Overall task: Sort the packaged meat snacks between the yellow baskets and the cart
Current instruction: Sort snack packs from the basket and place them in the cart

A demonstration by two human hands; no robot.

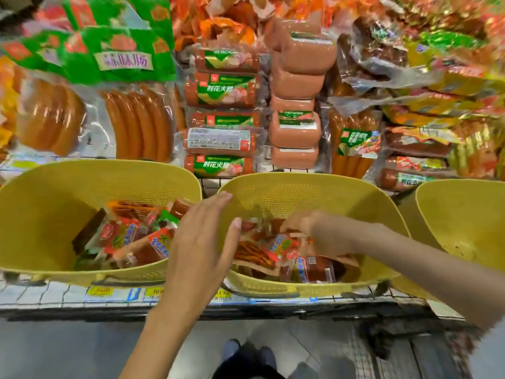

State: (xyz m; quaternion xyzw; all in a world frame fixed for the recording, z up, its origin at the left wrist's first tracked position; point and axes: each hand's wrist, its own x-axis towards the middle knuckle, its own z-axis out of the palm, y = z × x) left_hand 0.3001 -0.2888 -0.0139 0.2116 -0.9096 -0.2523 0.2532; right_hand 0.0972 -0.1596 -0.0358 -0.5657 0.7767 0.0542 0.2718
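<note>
Three yellow perforated baskets stand on a shelf edge: a left basket point(41, 214), a middle basket point(300, 192) and a right basket point(464, 214). Small packaged meat snacks point(131, 239) fill the bottom of the left one, and more snack packs point(276, 253) lie in the middle one. My left hand point(202, 242) hovers with straight fingers over the gap between the left and middle baskets, holding nothing. My right hand point(303, 228) reaches down into the middle basket, its fingers curled among the packs there; what it grips is hidden. No cart is recognisable.
Behind the baskets the shelf is stacked with large sausage packs point(136, 121), ham rolls point(221, 88) and pink meat blocks point(295, 129). Price tags point(114, 294) line the shelf front. Below are grey floor and my shoes point(248, 354).
</note>
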